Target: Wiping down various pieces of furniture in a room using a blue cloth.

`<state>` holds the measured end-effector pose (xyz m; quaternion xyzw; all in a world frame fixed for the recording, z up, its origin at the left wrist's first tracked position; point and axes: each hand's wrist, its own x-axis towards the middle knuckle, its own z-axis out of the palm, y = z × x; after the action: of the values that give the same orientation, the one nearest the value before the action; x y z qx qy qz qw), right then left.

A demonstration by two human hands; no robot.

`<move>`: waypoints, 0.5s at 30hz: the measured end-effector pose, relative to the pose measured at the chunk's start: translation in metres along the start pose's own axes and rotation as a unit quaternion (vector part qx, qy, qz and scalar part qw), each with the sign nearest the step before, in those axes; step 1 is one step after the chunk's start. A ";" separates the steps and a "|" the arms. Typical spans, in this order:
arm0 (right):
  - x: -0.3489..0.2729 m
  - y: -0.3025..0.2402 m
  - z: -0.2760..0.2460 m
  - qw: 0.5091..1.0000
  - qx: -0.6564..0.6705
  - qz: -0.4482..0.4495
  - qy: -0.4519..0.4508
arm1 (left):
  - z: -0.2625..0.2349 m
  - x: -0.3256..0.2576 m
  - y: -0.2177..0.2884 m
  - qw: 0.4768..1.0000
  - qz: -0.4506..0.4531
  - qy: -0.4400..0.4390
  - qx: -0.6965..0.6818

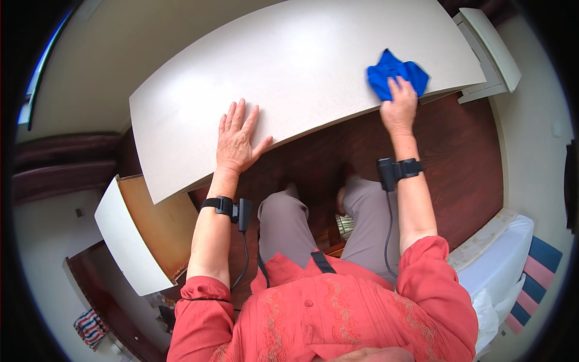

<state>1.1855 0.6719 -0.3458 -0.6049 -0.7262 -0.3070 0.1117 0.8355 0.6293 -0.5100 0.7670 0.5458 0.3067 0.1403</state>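
A bright blue cloth (386, 71) lies bunched on the right part of a white tabletop (289, 66), close to its near edge. My right hand (400, 108) presses on the cloth, fingers bent over it and slightly blurred; the fingertips sink partly into its folds. Further left, my left hand (238, 137) rests flat on the tabletop near the same edge, fingers stretched and thumb apart, with nothing in it. Each wrist wears a black strap with a small dark box and a cable.
A white cabinet with an open drawer (491, 51) stands off the table's right end. At lower left is a white-fronted wooden cabinet (160, 226). A bed (494, 253) is at right, over a dark red-brown floor (461, 157). A doorway (96, 271) shows at far left.
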 end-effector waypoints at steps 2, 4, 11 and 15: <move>-0.008 -0.054 -0.004 0.997 0.047 -0.034 -0.041 | -0.003 -0.004 -0.003 1.000 -0.001 0.004 -0.001; -0.022 -0.113 -0.011 0.992 0.089 -0.060 -0.069 | -0.003 -0.010 -0.006 1.000 -0.006 -0.007 0.012; -0.049 -0.215 -0.025 0.957 0.165 -0.179 -0.157 | 0.002 -0.025 -0.023 0.990 -0.021 0.114 -0.080; -0.031 -0.170 -0.047 0.958 0.089 -0.205 -0.180 | -0.009 -0.074 -0.089 0.975 -0.117 0.186 -0.020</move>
<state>1.0223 0.6059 -0.3786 -0.4761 -0.8670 -0.1438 -0.0325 0.7470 0.5926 -0.5748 0.6242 0.6419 0.4368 0.0866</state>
